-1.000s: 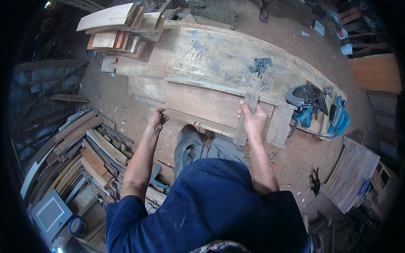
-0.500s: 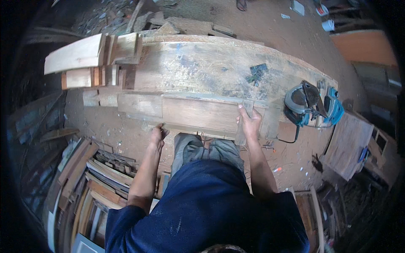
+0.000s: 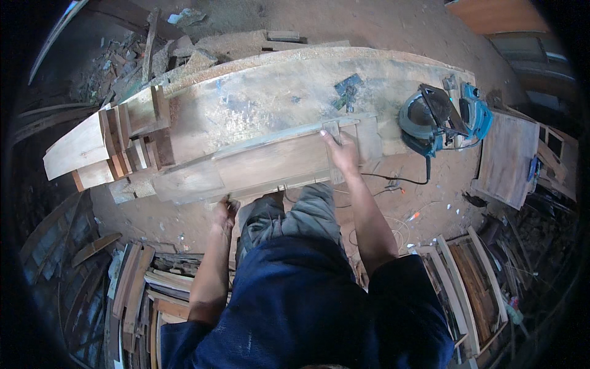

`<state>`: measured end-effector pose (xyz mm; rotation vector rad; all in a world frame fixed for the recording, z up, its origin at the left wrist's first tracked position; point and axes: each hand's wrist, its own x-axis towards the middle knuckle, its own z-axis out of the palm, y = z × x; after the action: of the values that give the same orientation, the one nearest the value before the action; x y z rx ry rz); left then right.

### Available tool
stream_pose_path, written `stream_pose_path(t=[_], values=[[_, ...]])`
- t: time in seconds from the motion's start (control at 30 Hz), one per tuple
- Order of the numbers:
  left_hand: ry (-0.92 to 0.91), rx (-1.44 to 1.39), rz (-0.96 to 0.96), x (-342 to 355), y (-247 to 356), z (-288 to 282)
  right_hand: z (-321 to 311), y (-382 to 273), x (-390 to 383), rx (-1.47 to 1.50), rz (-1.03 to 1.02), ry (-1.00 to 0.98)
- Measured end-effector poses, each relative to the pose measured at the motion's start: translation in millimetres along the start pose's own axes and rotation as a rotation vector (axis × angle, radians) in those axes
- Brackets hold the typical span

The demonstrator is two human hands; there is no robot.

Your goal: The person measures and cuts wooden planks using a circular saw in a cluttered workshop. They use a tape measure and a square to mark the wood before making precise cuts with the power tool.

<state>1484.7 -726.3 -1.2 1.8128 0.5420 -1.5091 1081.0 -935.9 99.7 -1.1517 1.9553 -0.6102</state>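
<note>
A long wooden board (image 3: 270,165) lies along the near edge of the workbench (image 3: 203,129). My right hand (image 3: 344,154) grips a short wooden strip (image 3: 332,136) set crosswise near the board's right end, the thumb on its left side. Close to the board's near edge, left of my knees, is my left hand (image 3: 226,212), its fingers pinched together. Whatever may be between those fingers is too small to make out. Farther back on the bench lies a small dark object (image 3: 348,92).
A teal circular saw (image 3: 424,120) rests at the bench's right end, its cord hanging below. Stacked wood pieces (image 3: 92,144) occupy the left end. Timber racks stand behind me at the left (image 3: 135,289) and right (image 3: 473,283). Offcuts (image 3: 196,61) lie beyond the bench.
The view has turned, so the bench and board now slant up to the right. My right hand stays on the strip; my left hand remains by the board's near edge, fingers drawn together.
</note>
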Motion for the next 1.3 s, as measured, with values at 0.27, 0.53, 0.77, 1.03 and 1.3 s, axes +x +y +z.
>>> stream_pose_path(t=[0.27, 0.53, 0.77, 1.03, 1.3], values=[[-0.114, 0.011, -0.008, -23.8, 9.7, 7.3, -55.8, -39.5, 83.5, -0.18, -0.042, 0.1], [-0.057, 0.353, 0.119, -69.7, 29.7, -9.0, -20.6, 2.9, 185.4, -0.58, 0.233, 0.05], [0.123, 0.54, 0.117, -58.2, 5.5, -83.3, 2.5, 11.4, 174.7, -0.504, 0.182, 0.092], [0.104, 0.477, 0.152, -61.2, 3.0, -91.0, 1.7, 20.0, 195.2, -0.322, 0.159, 0.261], [0.021, 0.553, 0.235, -69.2, 20.1, -71.4, 22.4, 35.5, 262.1, -0.538, 0.389, 0.223]])
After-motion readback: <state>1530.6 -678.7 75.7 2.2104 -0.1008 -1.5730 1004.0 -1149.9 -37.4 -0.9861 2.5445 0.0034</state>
